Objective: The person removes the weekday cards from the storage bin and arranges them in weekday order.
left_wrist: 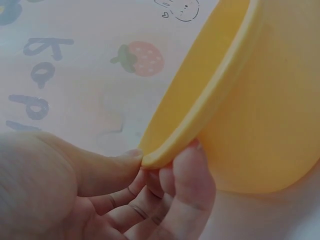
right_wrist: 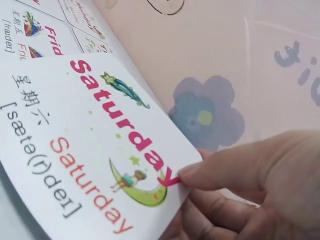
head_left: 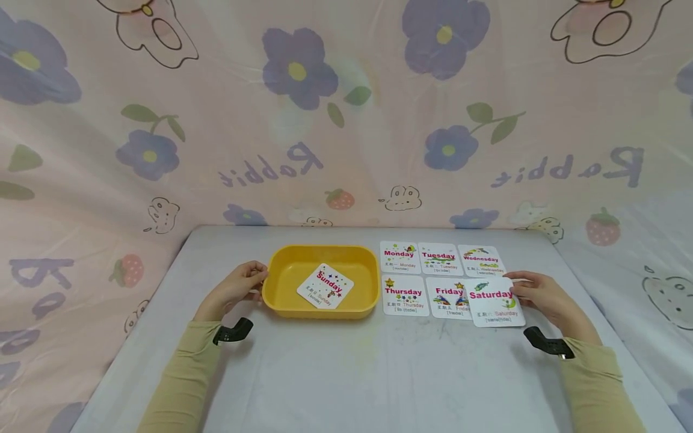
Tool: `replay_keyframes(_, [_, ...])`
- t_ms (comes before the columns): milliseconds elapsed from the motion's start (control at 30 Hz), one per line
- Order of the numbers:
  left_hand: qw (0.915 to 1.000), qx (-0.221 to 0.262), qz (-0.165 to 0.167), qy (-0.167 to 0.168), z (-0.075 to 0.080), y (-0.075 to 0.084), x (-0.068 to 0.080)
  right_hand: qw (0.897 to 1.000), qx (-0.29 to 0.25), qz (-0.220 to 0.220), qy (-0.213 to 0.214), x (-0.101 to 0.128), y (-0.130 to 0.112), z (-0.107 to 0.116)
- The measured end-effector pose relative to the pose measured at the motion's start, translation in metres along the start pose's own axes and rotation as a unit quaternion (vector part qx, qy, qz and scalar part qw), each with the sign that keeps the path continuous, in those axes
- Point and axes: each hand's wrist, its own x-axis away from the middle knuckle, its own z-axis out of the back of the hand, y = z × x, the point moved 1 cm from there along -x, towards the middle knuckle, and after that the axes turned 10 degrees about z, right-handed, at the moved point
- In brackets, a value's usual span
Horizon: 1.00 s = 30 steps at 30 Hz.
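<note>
On the table (head_left: 346,373), the right hand (head_left: 544,297) pinches the Saturday card (head_left: 496,302) while the left hand (head_left: 238,288) grips the tray (head_left: 281,282).

Thumb on the card's face and fingers (right_wrist: 215,210) under it hold its right edge, lifted and overlapping the Friday card (head_left: 448,297). Left thumb and fingers clamp the yellow tray's left rim. Inside the tray lies the Sunday card (head_left: 325,286), tilted. Monday (head_left: 400,257), Tuesday (head_left: 440,258), Wednesday (head_left: 480,260) and Thursday (head_left: 404,295) cards lie flat beside the tray.

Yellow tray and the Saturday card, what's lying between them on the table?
In the head view, the Thursday card and Friday card lie between the yellow tray and the Saturday card.
</note>
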Motion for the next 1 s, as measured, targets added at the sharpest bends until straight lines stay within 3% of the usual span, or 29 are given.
replay_keyframes(367, [1.0000,0.003,-0.002,-0.002,-0.001,0.000,-0.003,1.000,-0.022,0.001,-0.009,0.000,0.015,0.021])
replay_keyframes(567, [1.0000,-0.001,-0.007,-0.007,0.000,0.000,-0.001,1.000,-0.026,-0.003,-0.006,-0.002,0.018,0.019])
replay_keyframes(767, [0.9999,-0.001,-0.008,-0.007,0.000,0.000,-0.001,0.999,0.017,-0.026,0.033,-0.004,0.019,0.011])
replay_keyframes(1000, [1.0000,0.004,-0.003,-0.003,0.000,-0.001,-0.001,0.995,0.072,-0.006,0.066,-0.004,0.018,0.008])
